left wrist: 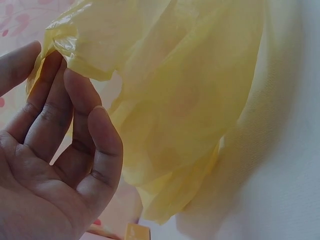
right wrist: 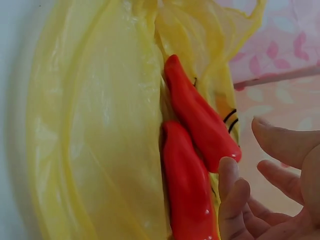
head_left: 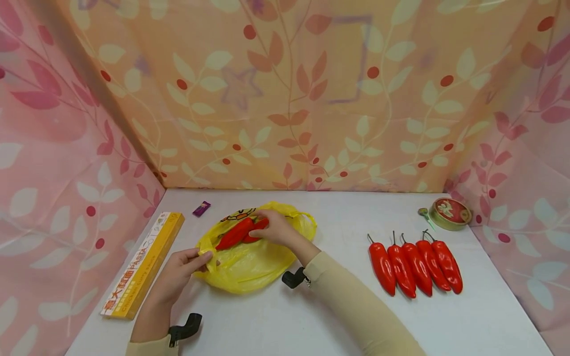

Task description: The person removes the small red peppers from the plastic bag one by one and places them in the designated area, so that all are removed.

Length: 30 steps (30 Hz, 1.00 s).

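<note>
A yellow plastic bag (head_left: 249,277) lies spread on the table, its mouth gaping. Two red chili peppers (head_left: 236,234) (right wrist: 192,187) are inside, side by side. My left hand (head_left: 180,272) pinches the bag's rim at its left side between thumb and fingers; the left wrist view shows the gathered film at the fingertips of that hand (left wrist: 70,145). My right hand (head_left: 276,228) is over the bag beside the peppers. In the right wrist view its thumb stands apart from the fingers, and the fingertips (right wrist: 229,172) are by one pepper's end, holding nothing.
Several more red peppers (head_left: 414,267) lie in a row at the right. Behind them are a round red-lidded tin (head_left: 451,213) and a small green-handled item (head_left: 425,216). A long pasta box (head_left: 142,267) lies at the left, with a small purple packet (head_left: 202,208) behind. Patterned curtains (head_left: 294,99) surround the table.
</note>
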Tool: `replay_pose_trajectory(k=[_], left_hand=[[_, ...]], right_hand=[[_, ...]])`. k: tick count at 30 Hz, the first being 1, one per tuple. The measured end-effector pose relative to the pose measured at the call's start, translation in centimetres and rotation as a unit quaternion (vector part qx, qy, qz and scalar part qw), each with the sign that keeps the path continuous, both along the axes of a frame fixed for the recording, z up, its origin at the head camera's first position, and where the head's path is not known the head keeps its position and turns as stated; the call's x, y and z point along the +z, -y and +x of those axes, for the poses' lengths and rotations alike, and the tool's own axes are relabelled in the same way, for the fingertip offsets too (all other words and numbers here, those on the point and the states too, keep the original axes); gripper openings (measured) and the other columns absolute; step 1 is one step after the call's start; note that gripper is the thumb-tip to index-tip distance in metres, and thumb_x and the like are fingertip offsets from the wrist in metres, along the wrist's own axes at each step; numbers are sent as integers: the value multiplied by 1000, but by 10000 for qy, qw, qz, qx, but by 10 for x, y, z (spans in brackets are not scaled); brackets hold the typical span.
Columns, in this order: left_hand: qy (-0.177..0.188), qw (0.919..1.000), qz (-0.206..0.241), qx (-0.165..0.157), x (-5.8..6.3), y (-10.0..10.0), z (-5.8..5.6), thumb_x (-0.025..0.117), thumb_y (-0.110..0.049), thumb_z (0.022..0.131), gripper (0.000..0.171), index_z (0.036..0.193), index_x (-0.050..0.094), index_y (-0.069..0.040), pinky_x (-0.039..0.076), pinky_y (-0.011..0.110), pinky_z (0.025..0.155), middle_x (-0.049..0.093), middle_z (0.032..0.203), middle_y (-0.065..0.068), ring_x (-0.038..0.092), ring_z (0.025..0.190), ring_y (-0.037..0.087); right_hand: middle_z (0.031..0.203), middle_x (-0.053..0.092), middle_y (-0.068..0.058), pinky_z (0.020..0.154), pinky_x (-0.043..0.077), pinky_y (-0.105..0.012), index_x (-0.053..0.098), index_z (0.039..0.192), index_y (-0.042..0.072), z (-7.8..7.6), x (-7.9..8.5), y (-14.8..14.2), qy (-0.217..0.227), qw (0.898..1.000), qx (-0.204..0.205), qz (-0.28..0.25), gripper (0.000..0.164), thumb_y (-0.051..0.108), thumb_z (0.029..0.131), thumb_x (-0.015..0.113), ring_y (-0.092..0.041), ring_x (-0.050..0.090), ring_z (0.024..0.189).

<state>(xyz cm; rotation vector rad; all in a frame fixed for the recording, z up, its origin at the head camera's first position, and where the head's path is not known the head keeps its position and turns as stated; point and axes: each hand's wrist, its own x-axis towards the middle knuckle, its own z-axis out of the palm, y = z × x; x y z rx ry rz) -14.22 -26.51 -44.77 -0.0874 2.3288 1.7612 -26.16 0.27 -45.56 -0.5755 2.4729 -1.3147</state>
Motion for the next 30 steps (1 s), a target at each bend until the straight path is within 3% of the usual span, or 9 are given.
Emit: replay_pose_trajectory(k=[13,18,23,30], left_hand=[[19,10000,74,-57,-1,1,1,62,-28,102,41,119,66,9,52,21,87,67,97,5,59,94,19],[-2,9999,82,-73,-2,1,2,62,-28,102,40,117,67,8,52,21,87,68,96,5,60,93,18],[0,10000,63,-49,-1,2,2,62,-29,102,41,116,67,9,52,21,87,68,95,6,60,92,19],[-5,10000,33,-41,1,1,1,62,-29,101,41,118,66,8,53,23,89,68,97,6,60,93,20]], right_hand=[[146,55,-9,102,51,-40,53,146,23,-4,-14,26,222,9986,-207,424,58,35,94,73,-26,56,118],[137,61,-9,97,53,-35,58,142,20,-4,-16,34,98,9986,-368,357,53,32,92,75,-23,59,111],[121,66,-7,78,56,-26,63,135,18,1,-10,35,100,9978,-654,-85,44,31,94,73,-18,62,97],[133,57,-12,79,60,-34,60,141,18,14,6,14,-183,9916,-735,-1048,39,26,102,61,-27,68,96]])
